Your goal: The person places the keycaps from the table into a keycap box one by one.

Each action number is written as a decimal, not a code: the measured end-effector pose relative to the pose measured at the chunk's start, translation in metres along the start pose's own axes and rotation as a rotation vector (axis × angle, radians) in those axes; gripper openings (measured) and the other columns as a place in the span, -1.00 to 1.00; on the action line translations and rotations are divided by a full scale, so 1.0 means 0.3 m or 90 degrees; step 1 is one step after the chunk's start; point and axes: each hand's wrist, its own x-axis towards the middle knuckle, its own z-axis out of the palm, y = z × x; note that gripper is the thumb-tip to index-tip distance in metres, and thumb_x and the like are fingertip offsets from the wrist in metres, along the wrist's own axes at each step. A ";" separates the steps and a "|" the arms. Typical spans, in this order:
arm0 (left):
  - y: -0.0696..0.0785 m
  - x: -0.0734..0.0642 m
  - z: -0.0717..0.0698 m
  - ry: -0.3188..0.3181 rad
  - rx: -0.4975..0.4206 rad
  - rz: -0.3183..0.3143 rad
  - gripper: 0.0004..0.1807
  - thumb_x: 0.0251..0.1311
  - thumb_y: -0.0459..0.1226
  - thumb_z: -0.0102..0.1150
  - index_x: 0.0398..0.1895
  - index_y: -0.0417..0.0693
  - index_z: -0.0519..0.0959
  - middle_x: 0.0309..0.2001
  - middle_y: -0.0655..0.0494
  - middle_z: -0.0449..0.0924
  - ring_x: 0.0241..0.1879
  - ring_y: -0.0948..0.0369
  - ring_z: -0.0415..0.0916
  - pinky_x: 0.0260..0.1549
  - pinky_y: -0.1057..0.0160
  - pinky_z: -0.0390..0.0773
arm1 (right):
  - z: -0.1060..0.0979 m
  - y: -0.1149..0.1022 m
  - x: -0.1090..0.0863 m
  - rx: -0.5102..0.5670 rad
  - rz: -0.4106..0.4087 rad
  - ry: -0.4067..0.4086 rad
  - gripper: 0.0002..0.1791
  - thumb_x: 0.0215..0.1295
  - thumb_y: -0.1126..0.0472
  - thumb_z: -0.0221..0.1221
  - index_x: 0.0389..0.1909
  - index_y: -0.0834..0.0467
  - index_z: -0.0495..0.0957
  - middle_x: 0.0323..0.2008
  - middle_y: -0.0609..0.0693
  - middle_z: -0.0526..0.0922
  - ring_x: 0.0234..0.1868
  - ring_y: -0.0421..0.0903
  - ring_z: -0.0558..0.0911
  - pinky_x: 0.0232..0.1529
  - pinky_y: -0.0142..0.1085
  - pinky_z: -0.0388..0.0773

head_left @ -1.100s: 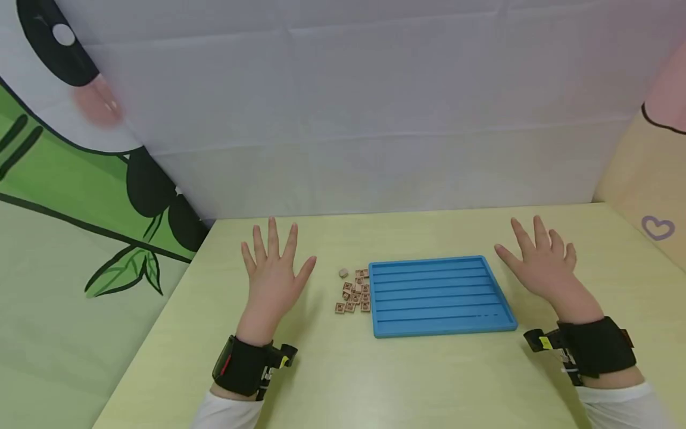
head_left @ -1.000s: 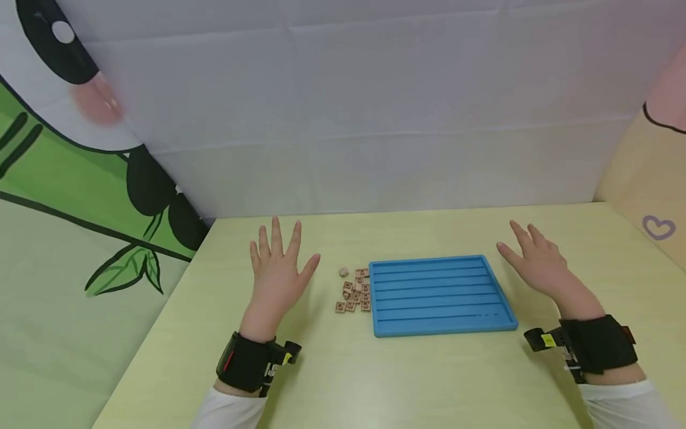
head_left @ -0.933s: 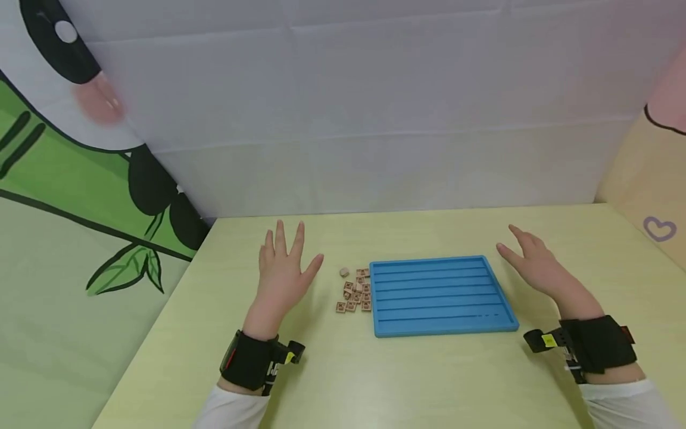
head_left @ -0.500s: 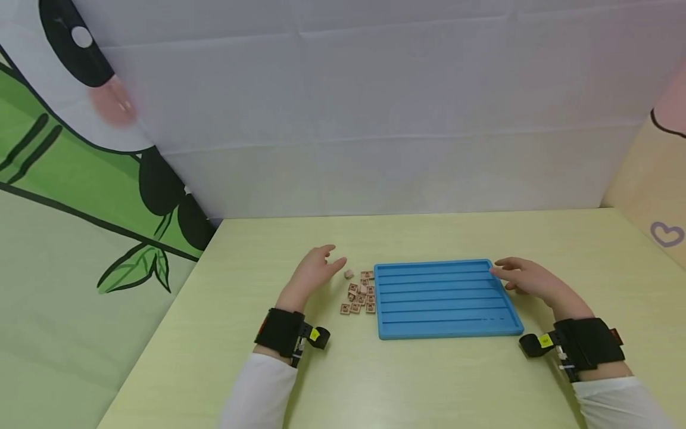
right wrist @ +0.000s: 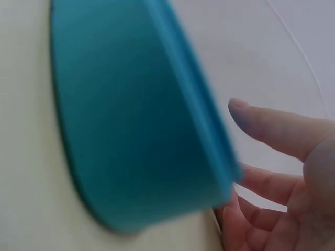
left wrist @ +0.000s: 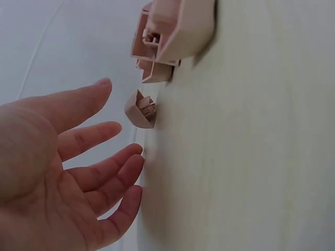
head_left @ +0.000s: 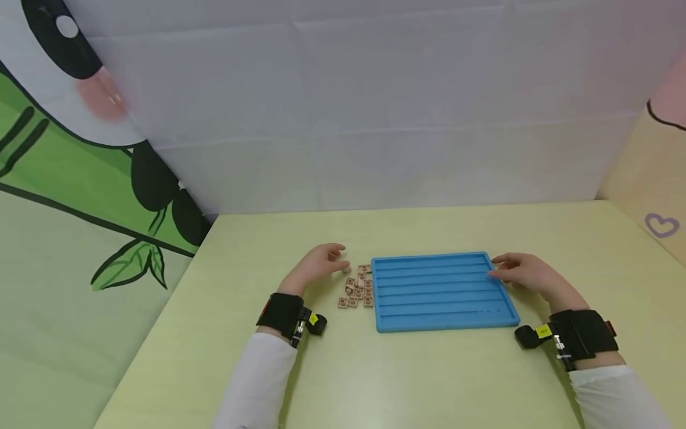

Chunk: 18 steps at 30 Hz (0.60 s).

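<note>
1. I have passage across the near table (head_left: 423, 375), between the 2 sleeves (head_left: 259, 381).
2. Small brown pieces (head_left: 358, 293) crowd the blue tray (head_left: 439, 291) on its left, blocking low entry.
3. The backdrop (head_left: 402, 119) closes the table's far edge.
4. The right hand (head_left: 525, 274) obstructs the tray's right side.

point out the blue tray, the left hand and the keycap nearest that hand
blue tray (head_left: 443, 292): head view, on the middle of its ridged floor
left hand (head_left: 316, 266): head view, on the back of the hand
keycap (left wrist: 137, 114): left wrist view, on its outer wall
</note>
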 end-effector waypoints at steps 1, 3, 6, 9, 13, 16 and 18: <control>-0.002 0.005 0.001 -0.003 -0.002 0.006 -0.44 0.25 -0.16 0.18 0.29 -0.15 0.37 0.20 -0.16 0.42 0.19 -0.04 0.38 0.18 0.01 0.38 | 0.000 -0.003 0.004 -0.003 -0.001 0.003 -0.27 0.29 -0.06 0.16 0.22 0.46 0.28 -0.04 0.34 0.45 -0.16 0.06 0.47 -0.24 -0.31 0.48; -0.005 0.011 0.002 -0.005 -0.004 0.018 -0.44 0.23 -0.17 0.20 0.27 -0.15 0.38 0.18 -0.14 0.44 0.18 -0.03 0.39 0.18 0.01 0.37 | 0.002 -0.007 0.010 -0.002 -0.002 0.006 -0.27 0.27 -0.04 0.19 0.21 0.46 0.29 -0.05 0.33 0.45 -0.16 0.07 0.46 -0.25 -0.31 0.47; -0.008 0.012 0.007 -0.009 -0.008 0.031 -0.45 0.21 -0.19 0.22 0.25 -0.15 0.40 0.18 -0.11 0.46 0.20 -0.02 0.38 0.21 0.03 0.35 | 0.003 -0.008 0.015 -0.002 0.005 0.012 -0.29 0.24 -0.01 0.23 0.19 0.45 0.32 -0.09 0.28 0.45 -0.16 0.06 0.44 -0.25 -0.31 0.45; -0.013 0.009 0.018 -0.005 -0.015 0.033 -0.47 0.20 -0.21 0.24 0.23 -0.17 0.42 0.18 -0.11 0.47 0.21 -0.01 0.39 0.24 0.04 0.33 | 0.005 -0.003 0.011 -0.004 0.011 0.015 -0.30 0.23 0.01 0.24 0.17 0.45 0.33 -0.15 0.22 0.44 -0.17 0.05 0.41 -0.28 -0.31 0.41; -0.025 0.003 0.038 0.013 -0.028 0.026 -0.50 0.19 -0.23 0.25 0.20 -0.17 0.45 0.15 -0.08 0.50 0.18 0.02 0.41 0.22 0.06 0.35 | 0.008 0.005 0.005 -0.013 0.008 0.019 -0.30 0.23 -0.02 0.23 0.16 0.45 0.34 -0.19 0.19 0.45 -0.19 0.04 0.40 -0.30 -0.31 0.39; -0.038 0.002 0.053 0.029 -0.051 0.031 -0.55 0.19 -0.25 0.25 0.15 -0.16 0.49 0.12 -0.05 0.52 0.15 0.05 0.43 0.20 0.07 0.36 | 0.013 0.008 0.007 -0.015 0.007 0.022 -0.29 0.25 -0.04 0.21 0.17 0.46 0.33 -0.20 0.18 0.46 -0.23 0.01 0.43 -0.31 -0.30 0.40; -0.047 0.004 0.061 0.037 -0.070 0.036 -0.58 0.18 -0.26 0.25 0.13 -0.14 0.51 0.12 -0.05 0.52 0.14 0.05 0.43 0.20 0.07 0.36 | 0.015 0.009 0.012 -0.012 0.009 0.023 -0.29 0.27 -0.04 0.18 0.18 0.47 0.32 -0.21 0.17 0.46 -0.27 -0.03 0.43 -0.32 -0.31 0.40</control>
